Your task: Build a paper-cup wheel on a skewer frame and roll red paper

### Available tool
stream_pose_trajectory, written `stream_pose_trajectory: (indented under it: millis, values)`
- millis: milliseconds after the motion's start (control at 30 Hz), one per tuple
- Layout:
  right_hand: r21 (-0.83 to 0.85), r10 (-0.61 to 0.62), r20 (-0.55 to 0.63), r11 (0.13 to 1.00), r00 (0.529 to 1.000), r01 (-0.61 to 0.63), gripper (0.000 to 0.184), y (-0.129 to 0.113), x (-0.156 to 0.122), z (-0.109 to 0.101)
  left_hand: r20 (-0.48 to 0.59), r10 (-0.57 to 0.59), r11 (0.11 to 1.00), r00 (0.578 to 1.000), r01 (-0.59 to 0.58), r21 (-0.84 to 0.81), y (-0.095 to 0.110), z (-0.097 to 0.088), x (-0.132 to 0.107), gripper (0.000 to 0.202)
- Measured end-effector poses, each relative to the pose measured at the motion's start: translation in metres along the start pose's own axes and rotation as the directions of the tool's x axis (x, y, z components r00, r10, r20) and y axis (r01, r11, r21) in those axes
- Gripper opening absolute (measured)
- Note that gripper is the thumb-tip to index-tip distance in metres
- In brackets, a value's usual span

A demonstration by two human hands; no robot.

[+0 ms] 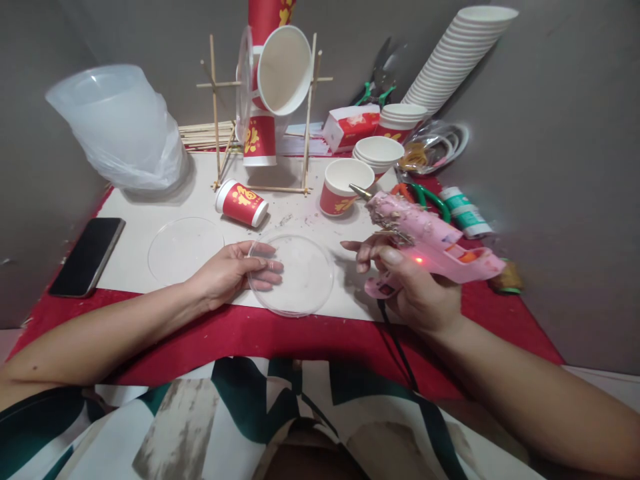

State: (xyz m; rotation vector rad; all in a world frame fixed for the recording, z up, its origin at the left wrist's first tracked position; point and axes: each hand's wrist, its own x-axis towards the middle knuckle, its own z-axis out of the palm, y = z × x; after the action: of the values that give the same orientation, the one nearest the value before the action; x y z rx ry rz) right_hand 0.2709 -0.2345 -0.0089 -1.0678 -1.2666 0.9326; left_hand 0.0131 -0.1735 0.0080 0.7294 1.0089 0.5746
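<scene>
My left hand [250,267] pinches the left edge of a clear round plastic lid [303,273], thumb on top and fingers showing through beneath. In my right hand [420,290] is a pink hot glue gun [425,227], its metal nozzle pointing up and left and a small red light glowing on its side. Stringy brown residue clings around the front of the gun. Another clear lid [186,250] lies flat on the white board left of my left hand. A red and white paper cup [243,203] rests on its side just beyond the held lid.
A stick frame [215,127] holding paper cups stands at the back. Paper cups [343,190], green-handled scissors [433,200] and a tall cup stack [460,57] are at right. A bagged stack of plastic tubs [125,133] and a phone [87,257] sit left.
</scene>
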Motion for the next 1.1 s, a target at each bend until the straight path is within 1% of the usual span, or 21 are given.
stream_pose_trajectory:
  millis: [200, 300, 400, 467, 567, 667, 733, 767, 800, 867, 900, 933, 967, 1000, 1067, 1100]
  values:
    - [0.045, -0.007, 0.003, 0.999, 1.0, 0.007, 0.026, 0.0, 0.0, 0.001, 0.014, -0.002, 1.0, 1.0, 0.002, 0.019, 0.002, 0.001, -0.001, 0.028]
    - [0.049, 0.006, 0.024, 0.999, 1.0, -0.007, 0.024, 0.0, 0.0, 0.0, -0.038, 0.0, 1.0, 0.999, 0.001, 0.031, 0.002, 0.003, -0.002, 0.037]
    - [0.039, 0.022, 0.014, 0.999, 1.0, -0.023, 0.024, -0.001, -0.001, 0.0, -0.073, 0.044, 0.996, 0.996, -0.038, 0.082, -0.001, 0.004, -0.003, 0.038]
    - [0.032, 0.034, -0.017, 0.999, 0.999, -0.033, 0.023, -0.001, -0.003, 0.0, -0.045, 0.082, 0.99, 0.996, -0.076, 0.121, -0.003, 0.004, -0.003, 0.037]
    - [0.011, 0.049, -0.047, 0.999, 0.998, -0.049, 0.022, 0.0, -0.004, -0.001, 0.029, 0.125, 0.98, 0.992, -0.128, 0.152, -0.004, 0.003, -0.005, 0.035]
    - [0.0, 0.046, -0.048, 0.999, 0.998, -0.046, 0.022, 0.0, -0.003, -0.003, 0.067, 0.182, 0.961, 0.981, -0.192, 0.197, 0.003, 0.004, -0.012, 0.02]
    - [0.008, 0.039, -0.07, 0.999, 0.997, -0.039, 0.02, -0.003, -0.001, -0.004, 0.066, 0.289, 0.916, 0.955, -0.296, 0.271, 0.009, 0.005, -0.021, 0.012]
    - [0.017, 0.023, -0.086, 1.0, 0.996, -0.021, 0.02, -0.006, 0.0, -0.004, 0.061, 0.37, 0.869, 0.927, -0.369, 0.329, 0.011, 0.006, -0.027, 0.011]
    - [0.033, 0.0, -0.107, 0.999, 0.994, 0.004, 0.021, -0.009, 0.002, -0.003, 0.063, 0.461, 0.799, 0.885, -0.445, 0.403, 0.012, 0.006, -0.033, 0.012]
    - [0.073, -0.051, -0.149, 0.995, 0.988, 0.062, 0.023, -0.016, 0.006, -0.003, 0.119, 0.618, 0.605, 0.777, -0.567, 0.558, 0.01, 0.007, -0.044, 0.018]
    - [0.096, -0.071, -0.167, 0.991, 0.983, 0.088, 0.024, -0.019, 0.007, -0.002, 0.158, 0.664, 0.513, 0.731, -0.598, 0.616, 0.007, 0.007, -0.048, 0.021]
    - [0.114, -0.084, -0.186, 0.988, 0.979, 0.107, 0.025, -0.021, 0.009, -0.002, 0.194, 0.683, 0.447, 0.704, -0.613, 0.652, 0.004, 0.007, -0.05, 0.023]
    - [0.127, -0.091, -0.204, 0.985, 0.975, 0.118, 0.025, -0.023, 0.01, -0.002, 0.224, 0.68, 0.415, 0.698, -0.618, 0.667, 0.0, 0.007, -0.05, 0.023]
    - [0.13, -0.093, -0.214, 0.984, 0.972, 0.123, 0.025, -0.024, 0.011, -0.003, 0.252, 0.653, 0.416, 0.714, -0.616, 0.669, -0.003, 0.007, -0.048, 0.023]
    - [0.129, -0.098, -0.214, 0.984, 0.972, 0.127, 0.025, -0.023, 0.011, -0.003, 0.31, 0.547, 0.464, 0.778, -0.589, 0.662, -0.008, 0.005, -0.04, 0.023]
    - [0.126, -0.096, -0.2, 0.984, 0.975, 0.123, 0.025, -0.023, 0.01, -0.004, 0.346, 0.485, 0.483, 0.803, -0.576, 0.66, -0.009, 0.004, -0.034, 0.025]
